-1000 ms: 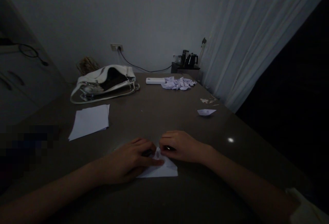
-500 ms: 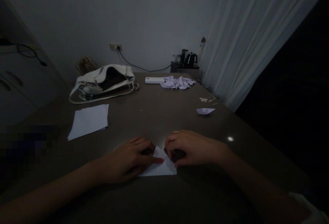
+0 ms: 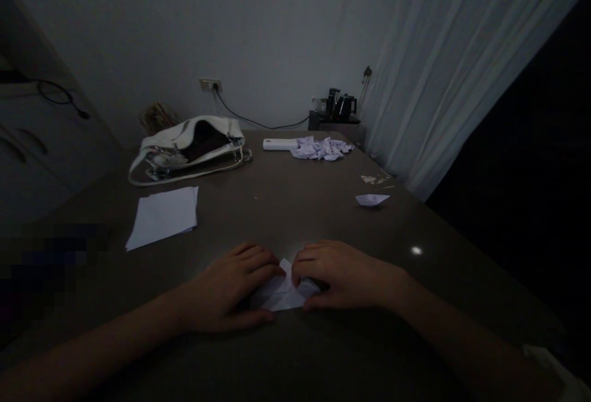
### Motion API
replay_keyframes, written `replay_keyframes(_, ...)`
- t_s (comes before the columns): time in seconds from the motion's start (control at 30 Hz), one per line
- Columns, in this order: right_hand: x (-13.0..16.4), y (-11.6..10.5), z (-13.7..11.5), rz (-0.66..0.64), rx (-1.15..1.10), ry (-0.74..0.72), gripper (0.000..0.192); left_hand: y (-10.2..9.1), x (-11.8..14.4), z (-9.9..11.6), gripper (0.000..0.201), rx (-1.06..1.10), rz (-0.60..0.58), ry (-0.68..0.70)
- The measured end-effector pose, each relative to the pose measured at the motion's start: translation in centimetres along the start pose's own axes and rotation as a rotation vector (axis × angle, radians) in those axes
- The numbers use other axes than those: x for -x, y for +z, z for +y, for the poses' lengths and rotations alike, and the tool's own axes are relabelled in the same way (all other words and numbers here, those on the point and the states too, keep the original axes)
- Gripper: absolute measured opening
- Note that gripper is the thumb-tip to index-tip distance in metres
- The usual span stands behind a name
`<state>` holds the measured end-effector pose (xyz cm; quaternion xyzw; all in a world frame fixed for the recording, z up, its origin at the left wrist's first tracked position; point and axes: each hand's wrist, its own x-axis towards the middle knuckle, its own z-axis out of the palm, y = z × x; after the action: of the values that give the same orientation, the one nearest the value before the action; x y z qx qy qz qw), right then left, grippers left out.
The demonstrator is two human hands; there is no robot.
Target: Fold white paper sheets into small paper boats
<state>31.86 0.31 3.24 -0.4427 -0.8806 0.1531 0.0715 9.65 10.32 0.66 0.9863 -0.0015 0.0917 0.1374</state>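
Your left hand and right hand meet over a small folded sheet of white paper that lies flat on the dark bench, right in front of you near its front edge. The paper sits between the two hands and partly under both: your left fingers are laid flat over its left side, pressing it down rather than gripping, while your right fingers are curled down onto its right side, and the dim light does not let you tell whether they pinch a flap or only press on it. The visible part of the paper runs roughly left to right, with a raised point showing in the gap between your fingertips; both hands are equally close, each touching it. Compared with half a second ago, less of the sheet shows: its lower right corner, which lay open on the bench, is now drawn in under your right hand, and your hands have closed up toward each other. Farther off, a stack of white paper sheets lies to your left, well apart from the hands; a small folded paper piece lies alone to your right; a white handbag sits open at the far left, and a heap of folded paper pieces lies beside a flat white case at the far edge. None of these has shifted.
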Motion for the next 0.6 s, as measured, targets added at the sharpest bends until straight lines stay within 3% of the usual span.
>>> replay_keyframes(0.3,-0.36,0.69,0.04,0.051,0.059,-0.011,0.034,0.06,0.10,0.03,0.030,0.044,0.018,-0.030)
replay_keyframes(0.6,-0.33,0.62,-0.01,0.035,0.083,-0.017,0.030,0.29,0.40,-0.17,0.017,0.133,0.003,-0.035)
